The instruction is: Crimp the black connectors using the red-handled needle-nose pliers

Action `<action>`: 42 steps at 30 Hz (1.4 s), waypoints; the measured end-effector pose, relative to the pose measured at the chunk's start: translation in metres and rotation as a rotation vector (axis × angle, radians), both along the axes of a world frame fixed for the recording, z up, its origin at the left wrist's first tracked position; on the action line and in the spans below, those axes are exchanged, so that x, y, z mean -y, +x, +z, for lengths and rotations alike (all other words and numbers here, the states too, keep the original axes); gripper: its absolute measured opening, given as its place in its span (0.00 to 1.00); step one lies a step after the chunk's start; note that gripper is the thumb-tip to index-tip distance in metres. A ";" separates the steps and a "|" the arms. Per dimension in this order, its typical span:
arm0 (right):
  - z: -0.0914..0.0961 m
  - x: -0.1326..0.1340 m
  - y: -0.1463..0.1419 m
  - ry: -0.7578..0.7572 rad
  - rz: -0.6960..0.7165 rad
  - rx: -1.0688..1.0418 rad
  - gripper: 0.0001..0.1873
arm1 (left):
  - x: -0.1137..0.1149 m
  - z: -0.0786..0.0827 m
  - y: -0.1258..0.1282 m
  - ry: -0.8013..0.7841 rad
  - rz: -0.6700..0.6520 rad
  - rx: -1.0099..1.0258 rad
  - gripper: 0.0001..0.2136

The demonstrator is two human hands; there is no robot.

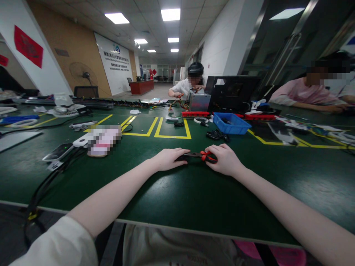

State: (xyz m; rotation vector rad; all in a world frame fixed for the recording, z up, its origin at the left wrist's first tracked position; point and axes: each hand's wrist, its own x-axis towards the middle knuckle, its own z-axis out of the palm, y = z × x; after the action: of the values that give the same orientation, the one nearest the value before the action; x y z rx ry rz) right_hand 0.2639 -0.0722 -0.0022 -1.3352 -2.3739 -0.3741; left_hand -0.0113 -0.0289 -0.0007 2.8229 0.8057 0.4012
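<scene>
Red-and-black handled needle-nose pliers (208,157) sit in my right hand (226,159), whose fingers are wrapped round the grips. Their metal jaws point left, towards a small black object (182,158) pinched between the thumb and fingers of my left hand (168,159). What kind of object it is cannot be made out, as the fingers cover most of it. The jaw tips meet or overlap it; whether they grip it is unclear. Both hands are low over the green table (177,199), just in front of the yellow tape marks.
Ahead are a blue bin (231,123) and a pile of black small parts (217,135). A phone (104,142), a power strip and cables (62,162) lie to the left. Across the table a person (184,87) works beside a metal box (199,101); another person (302,92) sits at right.
</scene>
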 end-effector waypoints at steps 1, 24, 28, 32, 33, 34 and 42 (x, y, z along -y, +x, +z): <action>0.000 0.000 0.000 -0.004 -0.001 -0.001 0.12 | 0.000 0.000 0.000 0.001 -0.001 0.006 0.25; 0.002 -0.003 0.007 0.043 -0.054 -0.107 0.14 | -0.005 -0.001 0.001 -0.020 0.087 0.193 0.13; -0.003 -0.009 0.014 0.077 -0.073 -0.126 0.15 | -0.004 -0.001 0.001 -0.021 0.098 0.173 0.12; -0.005 -0.010 0.017 0.074 -0.062 -0.125 0.15 | -0.003 0.000 0.001 -0.005 0.100 0.157 0.13; -0.005 -0.010 0.017 0.068 -0.055 -0.122 0.15 | -0.003 0.000 0.001 -0.003 0.101 0.156 0.13; -0.005 -0.010 0.016 0.063 -0.048 -0.120 0.15 | -0.003 0.000 0.001 -0.003 0.101 0.153 0.13; -0.002 -0.008 0.014 0.037 -0.031 -0.125 0.15 | -0.003 0.000 0.001 -0.018 0.085 0.152 0.13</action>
State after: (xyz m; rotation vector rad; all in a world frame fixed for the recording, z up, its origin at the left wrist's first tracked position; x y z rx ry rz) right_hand 0.2779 -0.0640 -0.0037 -1.3398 -2.2361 -0.3313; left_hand -0.0101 -0.0263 -0.0008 2.7088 0.8935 0.6099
